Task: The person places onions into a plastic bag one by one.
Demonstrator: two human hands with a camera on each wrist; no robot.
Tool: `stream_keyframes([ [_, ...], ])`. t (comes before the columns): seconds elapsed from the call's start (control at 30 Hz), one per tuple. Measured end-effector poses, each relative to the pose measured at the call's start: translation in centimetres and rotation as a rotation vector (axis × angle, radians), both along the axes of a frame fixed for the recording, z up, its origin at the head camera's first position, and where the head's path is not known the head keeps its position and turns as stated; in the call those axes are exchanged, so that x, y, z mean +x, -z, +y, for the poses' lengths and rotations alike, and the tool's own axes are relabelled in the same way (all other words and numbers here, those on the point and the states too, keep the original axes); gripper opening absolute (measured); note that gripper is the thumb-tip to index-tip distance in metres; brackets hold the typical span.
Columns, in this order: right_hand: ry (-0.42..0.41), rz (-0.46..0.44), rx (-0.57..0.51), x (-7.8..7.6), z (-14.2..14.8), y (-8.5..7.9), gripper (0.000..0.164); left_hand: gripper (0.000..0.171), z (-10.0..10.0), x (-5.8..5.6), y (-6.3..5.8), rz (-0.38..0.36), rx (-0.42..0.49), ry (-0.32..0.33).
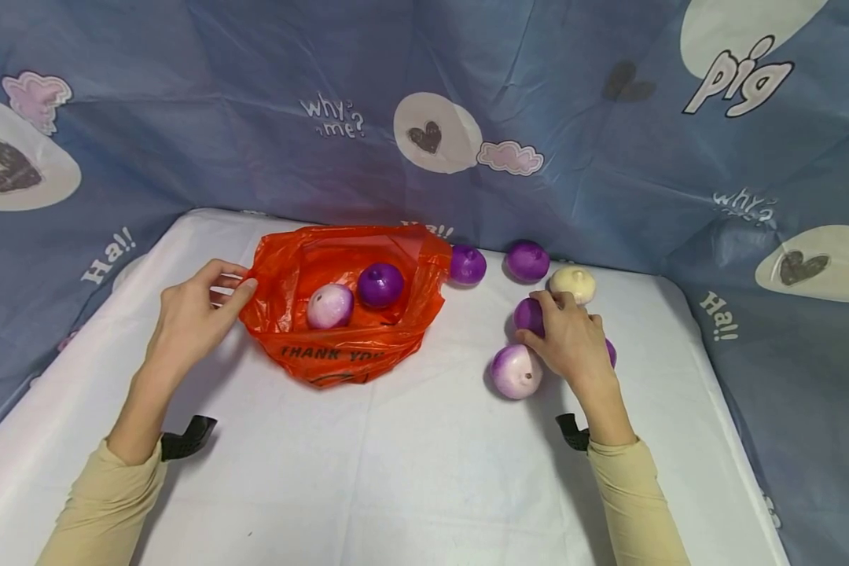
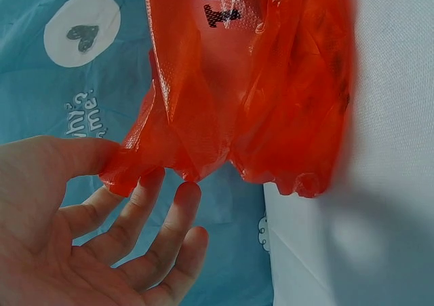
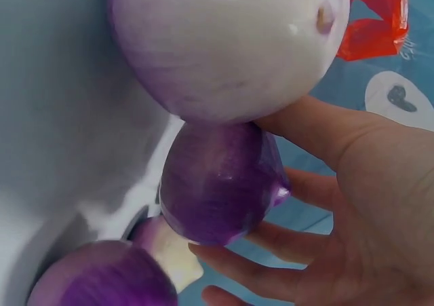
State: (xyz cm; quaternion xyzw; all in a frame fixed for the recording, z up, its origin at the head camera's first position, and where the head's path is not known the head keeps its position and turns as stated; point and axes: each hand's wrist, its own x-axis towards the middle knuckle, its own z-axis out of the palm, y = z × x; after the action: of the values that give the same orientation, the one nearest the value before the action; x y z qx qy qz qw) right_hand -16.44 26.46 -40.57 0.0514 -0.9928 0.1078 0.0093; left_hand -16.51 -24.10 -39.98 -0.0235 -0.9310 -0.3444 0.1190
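My left hand (image 1: 194, 314) pinches the left edge of a red plastic bag (image 1: 332, 358) between thumb and fingers; the left wrist view shows the thin film at the fingertips (image 2: 190, 192). Inside the open bag lie a white-purple onion (image 1: 330, 306) and a dark purple onion (image 1: 380, 284). My right hand (image 1: 573, 338) has its thumb and fingers around another purple onion (image 3: 220, 184), partly hidden in the head view. Close in front of it is a white-purple onion (image 1: 516, 372). Behind my right hand, another purple onion (image 1: 611, 353) shows only its edge.
Along the table's back edge sit a purple onion (image 1: 468, 266) by the bag's right side, another purple onion (image 1: 527, 261) and a pale yellow onion (image 1: 572, 284). A white cloth covers the table (image 1: 396, 487). A blue printed curtain (image 1: 573, 118) rises behind it.
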Motion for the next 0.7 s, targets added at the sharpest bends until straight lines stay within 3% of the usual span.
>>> stream_keyframes([
  [0.5, -0.035, 0.065, -0.025, -0.7, -2.7, -2.1, 0.066, 0.034, 0.1, 0.1, -0.1, 0.012, -0.006, -0.002],
  [0.7, -0.049, 0.043, -0.053, -1.2, -4.1, -2.7, 0.068, 0.034, 0.2, 0.1, 0.0, 0.014, -0.010, -0.003],
])
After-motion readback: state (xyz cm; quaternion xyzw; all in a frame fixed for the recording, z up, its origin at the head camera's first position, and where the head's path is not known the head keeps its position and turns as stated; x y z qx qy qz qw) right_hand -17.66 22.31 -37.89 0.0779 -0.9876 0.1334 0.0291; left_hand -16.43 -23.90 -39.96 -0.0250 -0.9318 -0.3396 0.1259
